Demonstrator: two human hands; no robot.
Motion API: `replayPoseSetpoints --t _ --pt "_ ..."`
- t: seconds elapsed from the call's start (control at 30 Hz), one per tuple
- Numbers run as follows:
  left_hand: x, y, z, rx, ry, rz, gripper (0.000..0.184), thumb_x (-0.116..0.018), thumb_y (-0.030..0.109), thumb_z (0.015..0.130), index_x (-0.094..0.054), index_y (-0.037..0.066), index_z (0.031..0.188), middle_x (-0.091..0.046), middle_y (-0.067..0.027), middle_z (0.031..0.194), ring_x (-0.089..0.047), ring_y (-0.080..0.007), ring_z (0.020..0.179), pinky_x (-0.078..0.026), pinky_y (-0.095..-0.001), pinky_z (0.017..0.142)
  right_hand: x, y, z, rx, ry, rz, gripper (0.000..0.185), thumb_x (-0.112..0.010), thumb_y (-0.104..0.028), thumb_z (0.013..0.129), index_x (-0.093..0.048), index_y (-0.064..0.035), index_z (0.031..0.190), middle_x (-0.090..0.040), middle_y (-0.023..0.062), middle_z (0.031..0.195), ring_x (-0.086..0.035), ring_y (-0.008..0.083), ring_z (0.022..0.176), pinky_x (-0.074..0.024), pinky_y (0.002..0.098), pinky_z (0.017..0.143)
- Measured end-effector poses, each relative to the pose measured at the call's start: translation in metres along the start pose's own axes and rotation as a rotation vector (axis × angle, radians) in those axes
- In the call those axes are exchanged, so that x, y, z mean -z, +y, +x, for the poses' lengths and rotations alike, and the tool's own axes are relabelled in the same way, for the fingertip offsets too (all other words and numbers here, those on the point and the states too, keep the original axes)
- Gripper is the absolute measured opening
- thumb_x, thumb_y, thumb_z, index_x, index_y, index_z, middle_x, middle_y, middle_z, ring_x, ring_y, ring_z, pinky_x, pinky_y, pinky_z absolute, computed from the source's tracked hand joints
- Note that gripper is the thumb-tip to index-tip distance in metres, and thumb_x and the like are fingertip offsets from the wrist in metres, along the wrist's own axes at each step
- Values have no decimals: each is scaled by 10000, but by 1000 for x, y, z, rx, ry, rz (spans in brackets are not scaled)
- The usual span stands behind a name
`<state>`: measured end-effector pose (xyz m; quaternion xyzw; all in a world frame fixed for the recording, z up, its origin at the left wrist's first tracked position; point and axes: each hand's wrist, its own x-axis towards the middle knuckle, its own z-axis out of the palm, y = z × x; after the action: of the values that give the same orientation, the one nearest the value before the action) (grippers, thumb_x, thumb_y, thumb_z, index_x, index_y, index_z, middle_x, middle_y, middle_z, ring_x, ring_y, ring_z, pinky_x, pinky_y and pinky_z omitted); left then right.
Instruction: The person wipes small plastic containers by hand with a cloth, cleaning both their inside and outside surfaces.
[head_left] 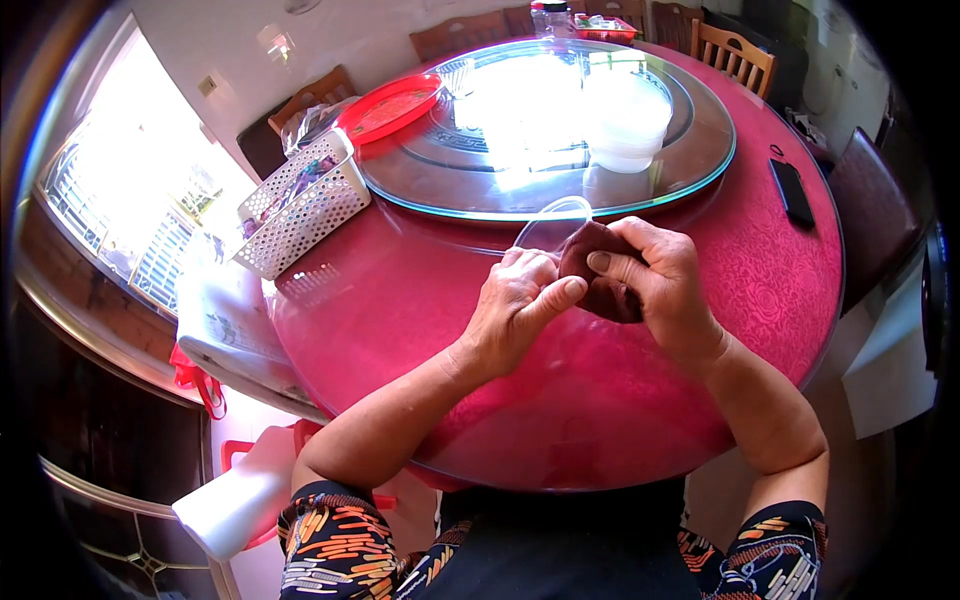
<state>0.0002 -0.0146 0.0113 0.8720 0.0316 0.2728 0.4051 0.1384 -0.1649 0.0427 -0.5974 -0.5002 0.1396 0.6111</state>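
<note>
Left grip (522, 305) grasps clear plastic piece (550, 235); right grip (660, 280) clenches brown cloth (605, 296) at its rim; any jar (555, 20) lettering unreadable.

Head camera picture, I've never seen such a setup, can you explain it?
No machine here: these are a person's bare hands, seen by a camera worn on that person's head, looking forward and down. The right hand grips a dark brown cloth; the left hand appears to hold a clear, round-rimmed plastic item. On the round red table lie a white perforated plastic basket, a black phone-like object and a round glass turntable bearing round whitish containers.
</note>
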Motion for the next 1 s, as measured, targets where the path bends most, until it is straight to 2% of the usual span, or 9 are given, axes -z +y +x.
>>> replayPoseSetpoints --t 0.1,0.17,0.27,0.3,0.5,0.6,0.8,1.0 --pt "2 -7 1 -35 -13 56 561 -602 537 965 -622 -3 815 -622 -166 842 -560 -347 940 -433 -463 891 3 0 2 -1 -1 -13 100 -680 -55 916 -698 26 970 -674 81 794 -612 117 687 -502 279 624" --pt "1 -12 2 -81 9 64 533 -647 504 948 -630 -9 801 -644 -165 865 -574 -342 954 -454 -448 873 6 3 4 12 -2 -29 108 -681 -53 913 -704 33 976 -686 78 803 -613 107 698 -508 272 635" --pt "-3 -16 1 -132 56 40 492 -719 445 915 -636 -17 768 -678 -170 920 -596 -335 991 -483 -434 855 12 2 7 -85 -12 67 114 -682 -46 910 -707 35 987 -689 59 807 -605 89 702 -512 258 640" --pt "-4 -16 1 -148 72 26 480 -743 424 902 -637 -20 755 -690 -172 941 -603 -333 1006 -492 -431 851 14 -1 8 -104 -14 104 106 -674 -41 918 -709 34 983 -672 28 779 -576 55 666 -490 229 599" --pt "1 -7 1 -90 13 -64 384 -832 279 841 -631 -25 720 -720 -174 905 -649 -303 994 -513 -425 837 21 0 11 -175 -10 214 75 -658 -19 924 -708 23 962 -643 -15 722 -517 4 585 -419 185 513" --pt "5 -16 0 -139 -34 -48 241 -798 227 887 -722 0 858 -725 -95 941 -616 -212 993 -495 -369 856 21 6 13 -138 33 209 65 -653 -5 918 -703 22 949 -641 -17 718 -515 0 568 -415 179 501" --pt "6 -4 -1 -28 -54 -150 229 -783 202 899 -740 -21 924 -724 -97 914 -617 -183 952 -498 -323 820 32 12 19 -150 34 203 72 -629 11 920 -698 29 931 -629 -19 683 -508 -2 544 -411 175 486" --pt "14 -3 0 -42 -142 -207 188 -784 139 885 -733 -39 913 -730 -106 943 -620 -179 927 -497 -322 821 34 11 21 -185 24 161 89 -617 -4 928 -699 31 931 -612 -33 675 -505 0 548 -410 182 492"
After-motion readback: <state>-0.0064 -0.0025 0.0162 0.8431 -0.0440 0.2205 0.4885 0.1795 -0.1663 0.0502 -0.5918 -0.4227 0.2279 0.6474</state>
